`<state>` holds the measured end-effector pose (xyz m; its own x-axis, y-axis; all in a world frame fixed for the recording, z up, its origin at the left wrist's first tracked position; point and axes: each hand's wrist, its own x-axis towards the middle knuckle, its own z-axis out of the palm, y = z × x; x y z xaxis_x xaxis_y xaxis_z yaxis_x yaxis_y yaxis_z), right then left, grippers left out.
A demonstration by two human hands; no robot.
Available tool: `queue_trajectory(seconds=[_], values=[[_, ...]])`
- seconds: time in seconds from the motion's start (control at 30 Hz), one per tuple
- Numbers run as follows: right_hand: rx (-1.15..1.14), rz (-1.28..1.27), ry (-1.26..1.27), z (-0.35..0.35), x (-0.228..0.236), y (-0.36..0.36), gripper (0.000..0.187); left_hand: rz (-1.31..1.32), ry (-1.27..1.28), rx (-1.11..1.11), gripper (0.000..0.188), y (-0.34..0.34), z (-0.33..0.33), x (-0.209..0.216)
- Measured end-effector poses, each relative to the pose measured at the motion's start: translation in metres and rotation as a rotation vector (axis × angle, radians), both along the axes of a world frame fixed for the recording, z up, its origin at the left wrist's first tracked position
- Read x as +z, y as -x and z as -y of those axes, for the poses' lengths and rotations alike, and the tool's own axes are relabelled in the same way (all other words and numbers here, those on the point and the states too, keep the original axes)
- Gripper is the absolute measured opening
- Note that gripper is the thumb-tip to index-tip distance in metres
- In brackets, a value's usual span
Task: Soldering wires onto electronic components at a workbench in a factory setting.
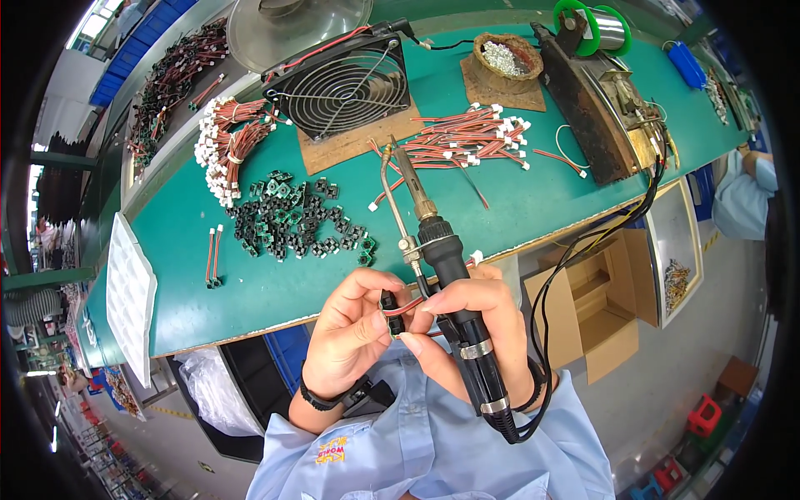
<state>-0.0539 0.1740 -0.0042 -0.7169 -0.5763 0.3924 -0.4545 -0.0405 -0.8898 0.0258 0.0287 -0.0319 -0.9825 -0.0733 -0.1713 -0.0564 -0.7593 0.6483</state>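
My left hand (340,340) pinches a small black component (391,314) between thumb and fingers, just in front of the green bench's near edge. In my right hand (500,321) lies a black soldering iron (443,250) with a thin metal feed tube (395,204) clamped along it, its tip pointing away over the bench. The same hand's thumb and fingertips also pinch a red wire (405,308) that runs against the black component. A white plug (476,257) shows above the right fingers. Whether wire and component are joined cannot be made out.
Black components (287,218) lie heaped on the green bench (187,312), beside red-black wire leads (467,137) and bundled leads (229,146). Farther back stand a fan (342,90), a bowl of white bits (504,62) and a solder feeder (612,108). Black cables (575,250) hang at the right.
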Motion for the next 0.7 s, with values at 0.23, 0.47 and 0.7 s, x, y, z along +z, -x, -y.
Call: queue_trajectory(seconds=[0.23,0.47,0.7], values=[[-0.017,-0.005,0.005,0.0005,-0.0001,0.0004,0.042,-0.013,0.021,-0.004,0.032,0.0010,0.0004,-0.0007],[-0.086,0.072,0.116,0.0039,-0.0049,-0.0031,0.041,-0.006,0.023,0.009,0.032,0.0019,-0.0018,0.0025],[0.005,0.060,0.014,-0.0024,0.0003,0.0003,0.042,-0.072,0.046,0.032,0.027,0.0049,-0.0029,0.0063]])
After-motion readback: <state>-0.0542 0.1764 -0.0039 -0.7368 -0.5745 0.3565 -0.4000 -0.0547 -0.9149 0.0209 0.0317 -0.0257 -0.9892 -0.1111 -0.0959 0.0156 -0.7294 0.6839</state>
